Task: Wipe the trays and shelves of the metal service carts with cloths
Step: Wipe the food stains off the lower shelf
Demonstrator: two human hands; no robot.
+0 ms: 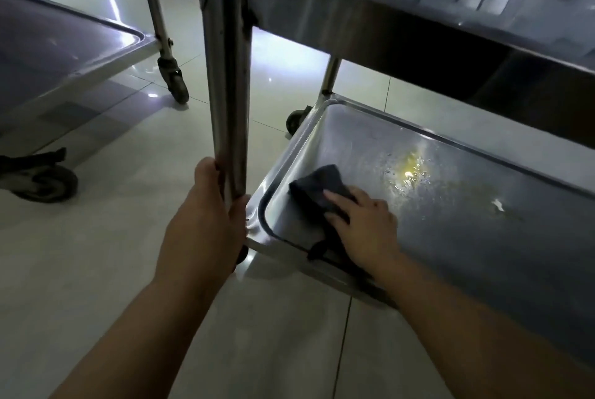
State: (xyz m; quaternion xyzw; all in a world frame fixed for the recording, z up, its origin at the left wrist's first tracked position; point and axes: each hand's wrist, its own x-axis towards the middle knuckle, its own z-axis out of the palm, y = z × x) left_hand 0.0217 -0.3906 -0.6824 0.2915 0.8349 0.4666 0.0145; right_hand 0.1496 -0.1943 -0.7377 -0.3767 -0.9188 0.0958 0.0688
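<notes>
A metal service cart fills the right side. Its bottom tray is wet, with droplets and a yellowish smear near its middle. My right hand lies flat with straight fingers on a dark cloth, pressing it onto the tray's near left corner. My left hand grips the cart's upright corner post just above that corner. The cart's upper shelf hangs over the tray's far side.
A second metal cart stands at the left, with its caster wheels on the pale tiled floor. Another caster sits behind the post. Open floor lies between the two carts.
</notes>
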